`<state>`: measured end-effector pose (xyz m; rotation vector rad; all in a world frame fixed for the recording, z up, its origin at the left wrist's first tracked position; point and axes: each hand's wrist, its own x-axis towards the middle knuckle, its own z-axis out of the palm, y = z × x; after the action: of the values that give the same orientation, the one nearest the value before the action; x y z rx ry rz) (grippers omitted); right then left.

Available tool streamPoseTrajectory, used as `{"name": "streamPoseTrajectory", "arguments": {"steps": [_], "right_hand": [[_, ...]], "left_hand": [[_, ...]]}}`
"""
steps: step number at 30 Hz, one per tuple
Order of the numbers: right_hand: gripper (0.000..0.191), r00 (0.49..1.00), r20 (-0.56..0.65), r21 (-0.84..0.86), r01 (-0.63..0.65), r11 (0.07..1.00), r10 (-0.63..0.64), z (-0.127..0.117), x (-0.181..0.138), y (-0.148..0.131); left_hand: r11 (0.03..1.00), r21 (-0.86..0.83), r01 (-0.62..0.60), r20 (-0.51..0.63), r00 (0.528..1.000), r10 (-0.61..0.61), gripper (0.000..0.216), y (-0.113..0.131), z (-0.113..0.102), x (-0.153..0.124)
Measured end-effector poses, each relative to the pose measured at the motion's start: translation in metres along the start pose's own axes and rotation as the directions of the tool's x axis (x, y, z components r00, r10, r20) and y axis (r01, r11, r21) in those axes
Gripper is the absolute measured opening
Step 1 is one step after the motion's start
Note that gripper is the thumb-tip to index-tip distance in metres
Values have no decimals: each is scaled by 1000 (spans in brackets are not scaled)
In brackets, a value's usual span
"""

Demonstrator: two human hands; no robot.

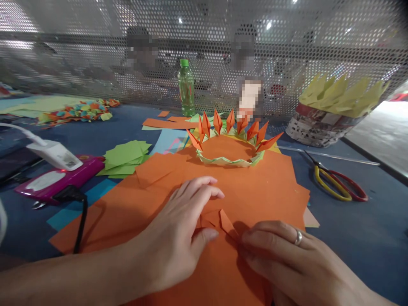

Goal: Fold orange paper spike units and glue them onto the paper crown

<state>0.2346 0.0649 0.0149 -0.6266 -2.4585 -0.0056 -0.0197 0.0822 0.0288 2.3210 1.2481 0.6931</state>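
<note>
A small folded piece of orange paper (227, 222) lies over the large orange sheets (267, 191). My right hand (287, 255), with a ring on one finger, pinches its near right end. Beside the piece, my left hand (188, 216) hovers with fingers apart and thumb stretched out, its fingertips close to the sheets. I cannot tell whether the left thumb touches the paper. Beyond both hands stands a paper crown (229, 161): a ring of folded pale green paper with several pointed orange pieces sticking up around it.
Scissors (338, 182) lie at right, near a paper-covered pot (315, 123) with yellow points. A green bottle (186, 91) stands behind the crown. Left are green paper squares (126, 157), a purple power strip (60, 180) with a white charger (57, 154), and a heap of coloured folded scraps (79, 112).
</note>
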Motion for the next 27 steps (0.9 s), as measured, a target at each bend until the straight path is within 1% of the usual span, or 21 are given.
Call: {"name": "streamPoseTrajectory", "arguments": {"steps": [3,7,10,13,16,19,20,22,24,25,27], "right_hand": [[31,1000,16,-10,-19,1000,19,-7,5,-3],[30,990,123,-12,-74,997,75,-20,12,-8],[30,986,149,-14,-79,997,80,-25,15,-10],[30,987,140,-8,-83,997,83,-26,16,-11],[30,990,119,7,-76,997,74,-22,15,-9],[27,996,78,8,-50,999,49,-14,12,-6],[26,998,60,2,-37,999,36,-12,11,-5],[26,1000,7,-10,-4,1000,4,-8,9,-4],[27,1000,0,-9,-11,1000,11,-9,9,-5],[28,999,23,-5,-32,999,32,-11,9,-6],[30,992,100,-1,-80,997,80,-16,11,-9]], "left_hand": [[1000,17,4,24,1000,-4,51,-1,-3,0],[1000,12,-20,51,998,19,56,-2,-5,-2],[999,6,-53,57,997,53,58,-3,-6,-3],[997,-5,-75,74,994,75,56,-4,-10,-3],[997,-31,-68,88,994,71,50,-6,-11,-2],[998,-7,-56,63,996,57,37,-7,-6,0],[998,25,-57,46,997,56,38,-6,-3,0],[992,110,-59,9,998,58,56,-5,3,2],[982,184,-47,-12,999,50,74,-2,8,3],[978,204,-39,-14,999,43,78,0,9,3],[976,216,-23,-9,1000,26,77,3,9,4]]}}
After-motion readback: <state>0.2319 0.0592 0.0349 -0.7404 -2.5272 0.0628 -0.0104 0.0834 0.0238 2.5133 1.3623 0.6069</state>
